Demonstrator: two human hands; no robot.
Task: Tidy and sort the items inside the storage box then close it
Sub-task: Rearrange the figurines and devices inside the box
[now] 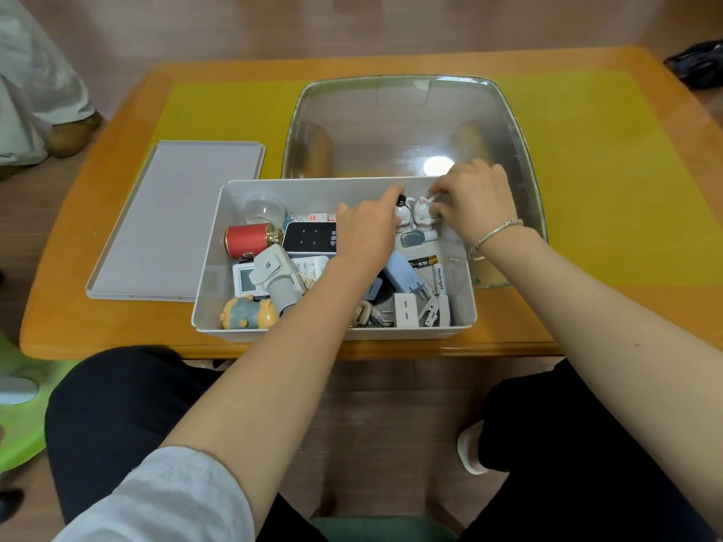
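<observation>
Orange lacquered wood table [117,213] with a yellow-green mat [219,111] on it, wood-plank floor below; the white matte plastic storage box [332,332] sits at the table's 6 o'clock edge, its flat grey lid [176,221] lying off at the box's 9 o'clock and a clear rounded-corner tray [391,123] at its 12. Your left hand [365,236] pinches a small glossy dark-topped figurine [401,213] and your right hand [473,201] pinches a white rabbit figurine [422,211], both at the box's 1 o'clock corner. Rest of the box is loose clutter: red cylindrical tin [246,240], black flat remote [311,236], blue plug adapter [401,273], batteries [440,277].
</observation>
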